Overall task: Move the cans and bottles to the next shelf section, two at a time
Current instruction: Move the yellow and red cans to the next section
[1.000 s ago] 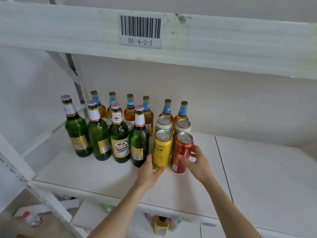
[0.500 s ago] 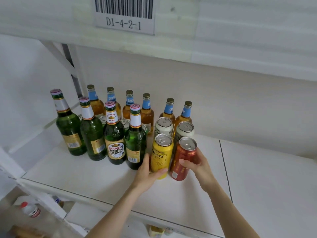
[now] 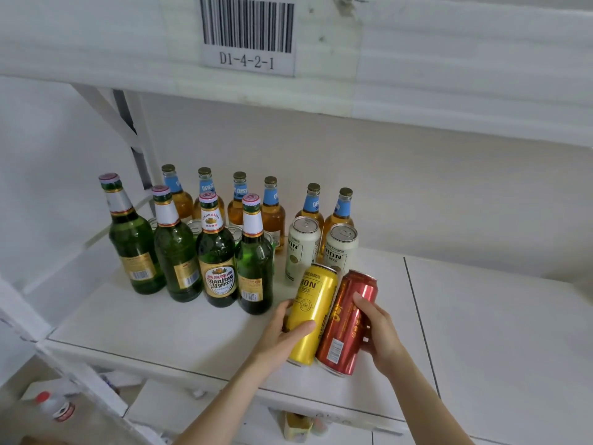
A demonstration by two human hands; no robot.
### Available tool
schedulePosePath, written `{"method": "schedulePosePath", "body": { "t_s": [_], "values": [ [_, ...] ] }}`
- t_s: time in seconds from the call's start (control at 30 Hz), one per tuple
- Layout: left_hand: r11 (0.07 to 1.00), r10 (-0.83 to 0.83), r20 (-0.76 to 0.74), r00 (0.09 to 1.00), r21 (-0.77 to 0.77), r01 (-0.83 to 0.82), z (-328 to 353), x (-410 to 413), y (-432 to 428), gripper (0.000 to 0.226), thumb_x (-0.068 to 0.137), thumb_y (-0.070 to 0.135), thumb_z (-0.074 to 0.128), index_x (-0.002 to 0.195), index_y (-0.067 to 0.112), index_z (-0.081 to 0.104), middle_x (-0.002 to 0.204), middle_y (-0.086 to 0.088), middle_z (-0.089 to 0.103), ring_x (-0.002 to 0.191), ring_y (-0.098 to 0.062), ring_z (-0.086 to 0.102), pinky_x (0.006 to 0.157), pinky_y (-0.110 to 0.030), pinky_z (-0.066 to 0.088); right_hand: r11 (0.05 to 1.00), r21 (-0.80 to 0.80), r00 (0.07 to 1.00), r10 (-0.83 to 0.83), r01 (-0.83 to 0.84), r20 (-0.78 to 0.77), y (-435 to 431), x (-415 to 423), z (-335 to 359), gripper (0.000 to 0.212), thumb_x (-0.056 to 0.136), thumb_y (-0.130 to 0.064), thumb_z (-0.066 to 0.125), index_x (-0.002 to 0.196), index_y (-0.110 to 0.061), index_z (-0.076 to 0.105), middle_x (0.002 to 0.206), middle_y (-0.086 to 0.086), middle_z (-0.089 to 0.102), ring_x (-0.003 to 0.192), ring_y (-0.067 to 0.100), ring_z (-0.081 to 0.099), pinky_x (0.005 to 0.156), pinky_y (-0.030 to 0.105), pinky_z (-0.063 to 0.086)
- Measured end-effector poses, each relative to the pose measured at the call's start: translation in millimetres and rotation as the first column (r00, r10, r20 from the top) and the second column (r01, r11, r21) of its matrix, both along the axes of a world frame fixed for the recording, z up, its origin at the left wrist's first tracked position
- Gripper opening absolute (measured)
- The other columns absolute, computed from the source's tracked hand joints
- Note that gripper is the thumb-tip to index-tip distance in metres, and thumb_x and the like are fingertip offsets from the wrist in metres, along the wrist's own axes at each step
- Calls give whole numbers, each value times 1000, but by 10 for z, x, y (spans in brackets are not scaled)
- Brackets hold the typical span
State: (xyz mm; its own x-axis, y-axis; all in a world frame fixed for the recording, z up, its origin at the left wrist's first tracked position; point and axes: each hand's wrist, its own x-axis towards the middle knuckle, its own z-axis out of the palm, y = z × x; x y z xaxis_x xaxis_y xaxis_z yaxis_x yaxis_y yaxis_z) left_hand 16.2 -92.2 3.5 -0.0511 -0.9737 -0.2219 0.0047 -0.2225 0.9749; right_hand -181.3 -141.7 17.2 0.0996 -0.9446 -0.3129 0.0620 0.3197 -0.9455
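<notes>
My left hand (image 3: 282,335) grips a yellow can (image 3: 313,311), and my right hand (image 3: 378,332) grips a red can (image 3: 345,319) beside it. Both cans are lifted off the white shelf (image 3: 160,329) and lean toward me, tops tilted away. Behind them two white cans (image 3: 301,252) (image 3: 340,252) stand upright. Left of these is a front row of several green bottles (image 3: 218,258). Several amber bottles with blue neck labels (image 3: 272,213) line the back, with more can tops half hidden between the rows.
A seam (image 3: 417,313) splits the shelf; the section to its right (image 3: 500,329) is bare white board. An upper shelf beam with a barcode label D1-4-2-1 (image 3: 247,33) hangs overhead. A diagonal brace (image 3: 118,123) is at the left. A small bottle (image 3: 54,409) lies on a lower level.
Both hands closed around the yellow and red cans, then lifted and pulled them toward me, tilting them off the shelf. The view moved closer.
</notes>
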Motion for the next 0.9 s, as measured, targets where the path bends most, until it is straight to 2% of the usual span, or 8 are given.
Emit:
{"method": "schedulePosePath", "body": {
  "t_s": [0.23,0.37,0.47,0.53,0.67,0.83,0.9],
  "values": [
    [998,9,-43,999,64,-6,-2,-32,300,72,75,51,65,138,39,32,129,8,54,108,-8,60,70,-19,52,997,43,998,-69,68,10,358,-109,-2,67,68,-57,75,116,-12,65,100,12,73,92,29,71,75,39,55],
    [995,23,-111,994,97,-12,-32,-40,509,47,87,41,64,126,45,39,124,8,58,106,-11,61,76,-28,52,992,58,993,-115,114,8,577,-157,-21,70,64,-58,70,117,-13,65,102,12,73,95,29,70,78,41,56],
    [992,29,-165,986,129,-8,-4,-45,674,34,83,42,64,110,46,45,117,10,58,104,-14,61,75,-31,51,989,60,991,-135,134,-1,757,-177,-30,71,64,-60,70,117,-13,64,105,13,73,97,29,71,83,43,56],
    [990,26,-202,979,142,3,10,-38,782,36,76,45,64,107,47,45,116,7,59,105,-17,62,76,-33,51,989,58,990,-138,139,-15,881,-175,-29,73,63,-61,70,118,-13,64,106,14,73,98,30,71,83,43,56],
    [990,24,-222,975,140,8,-6,5,947,43,76,49,66,115,47,48,122,-3,62,107,-25,65,79,-42,55,988,58,989,-143,145,-35,1099,-155,-18,76,62,-66,70,117,-14,64,105,14,74,97,32,72,84,44,55],
    [990,26,-193,981,140,2,1,18,1076,49,74,58,73,116,50,48,123,-3,62,107,-26,66,84,-49,57,987,60,988,-147,150,-47,1285,-160,67,74,62,-66,68,115,-15,64,103,14,74,95,33,72,82,44,56],
    [992,19,-176,984,130,5,13,12,1100,51,70,59,69,116,51,47,124,-3,62,107,-26,66,88,-52,56,987,55,987,-150,153,-54,1332,-182,112,74,62,-67,68,114,-14,65,103,14,74,93,32,73,82,44,56]
  ]
}}
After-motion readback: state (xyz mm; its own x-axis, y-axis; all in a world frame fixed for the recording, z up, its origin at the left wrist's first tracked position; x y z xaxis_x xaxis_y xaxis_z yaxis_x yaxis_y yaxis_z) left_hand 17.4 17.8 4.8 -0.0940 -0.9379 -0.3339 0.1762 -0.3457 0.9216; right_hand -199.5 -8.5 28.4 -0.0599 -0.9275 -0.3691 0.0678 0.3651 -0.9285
